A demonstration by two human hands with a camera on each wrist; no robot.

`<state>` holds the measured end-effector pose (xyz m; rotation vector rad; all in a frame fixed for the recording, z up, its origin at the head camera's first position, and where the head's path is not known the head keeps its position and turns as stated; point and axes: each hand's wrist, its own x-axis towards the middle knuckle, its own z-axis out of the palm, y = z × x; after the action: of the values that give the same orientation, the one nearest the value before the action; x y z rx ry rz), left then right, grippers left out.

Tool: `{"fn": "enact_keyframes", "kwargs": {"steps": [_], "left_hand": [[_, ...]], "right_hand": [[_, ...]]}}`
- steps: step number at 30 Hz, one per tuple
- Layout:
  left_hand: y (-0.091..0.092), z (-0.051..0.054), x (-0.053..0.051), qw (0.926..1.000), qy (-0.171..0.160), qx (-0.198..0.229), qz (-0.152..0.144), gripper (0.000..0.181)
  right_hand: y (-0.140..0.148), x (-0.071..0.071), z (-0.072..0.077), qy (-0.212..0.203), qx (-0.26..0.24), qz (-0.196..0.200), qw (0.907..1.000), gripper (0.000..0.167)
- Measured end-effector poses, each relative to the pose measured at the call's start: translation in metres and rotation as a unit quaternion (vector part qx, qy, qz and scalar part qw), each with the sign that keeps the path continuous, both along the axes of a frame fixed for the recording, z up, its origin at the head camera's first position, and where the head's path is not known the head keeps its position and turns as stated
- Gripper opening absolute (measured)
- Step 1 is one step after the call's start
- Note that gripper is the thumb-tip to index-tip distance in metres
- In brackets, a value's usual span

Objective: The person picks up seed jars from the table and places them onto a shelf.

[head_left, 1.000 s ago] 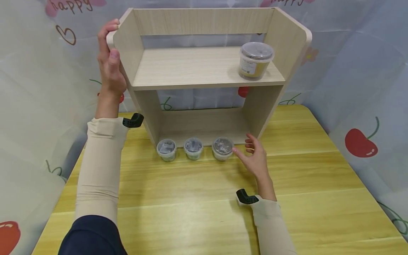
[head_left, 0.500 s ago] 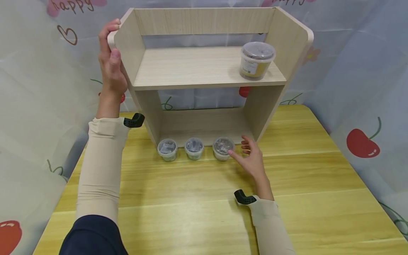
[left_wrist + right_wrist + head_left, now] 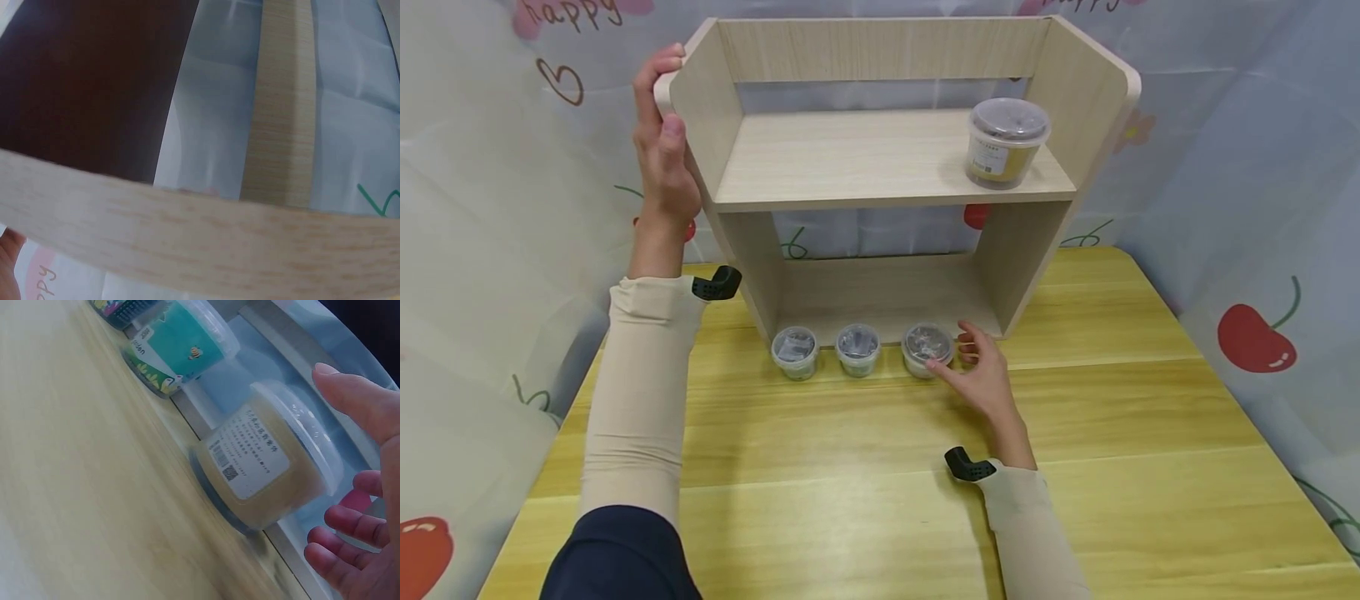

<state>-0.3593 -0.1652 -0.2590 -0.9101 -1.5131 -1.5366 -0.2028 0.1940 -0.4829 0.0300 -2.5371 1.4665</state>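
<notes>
My left hand (image 3: 666, 158) grips the upper left side panel of a pale wooden two-tier shelf (image 3: 880, 202), thumb in front and fingertips over the edge. In the left wrist view the panel's edge (image 3: 200, 231) crosses close to the camera. My right hand (image 3: 985, 375) is beside the rightmost of three small lidded plastic tubs, a beige one (image 3: 925, 354) with a white label. Its thumb and fingers are spread about that tub. The right wrist view shows a gap between the fingers (image 3: 350, 525) and the beige tub (image 3: 262, 462).
A middle tub (image 3: 857, 350) and a left tub (image 3: 794, 352) stand in the same row at the shelf's front. A larger lidded tub (image 3: 1006, 143) sits on the upper tier, right side. The yellow wooden table (image 3: 820, 500) carries everything, with printed cloth (image 3: 1262, 208) behind.
My right hand has moved left, nearer the rightmost tub, its thumb now in front of the tub's lid. The left hand keeps its grip on the shelf.
</notes>
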Motion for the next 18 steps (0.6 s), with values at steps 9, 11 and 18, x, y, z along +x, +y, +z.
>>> {"fn": "enact_keyframes", "kwargs": {"steps": [9, 11, 18], "left_hand": [[0.0004, -0.0004, 0.0007, 1.0, 0.003, 0.004, -0.003, 0.064], [0.0008, -0.0006, 0.0003, 1.0, 0.006, 0.001, -0.001, 0.065], [0.0019, 0.0025, 0.0047, 1.0, 0.001, 0.004, -0.001, 0.064]], "right_hand": [[-0.005, -0.0033, -0.0056, -0.013, 0.009, 0.006, 0.9999, 0.087], [-0.0061, -0.0037, -0.0062, -0.014, 0.011, 0.007, 0.9998, 0.089], [-0.0092, -0.0071, -0.0091, -0.018, 0.016, 0.014, 0.9996, 0.095]]}}
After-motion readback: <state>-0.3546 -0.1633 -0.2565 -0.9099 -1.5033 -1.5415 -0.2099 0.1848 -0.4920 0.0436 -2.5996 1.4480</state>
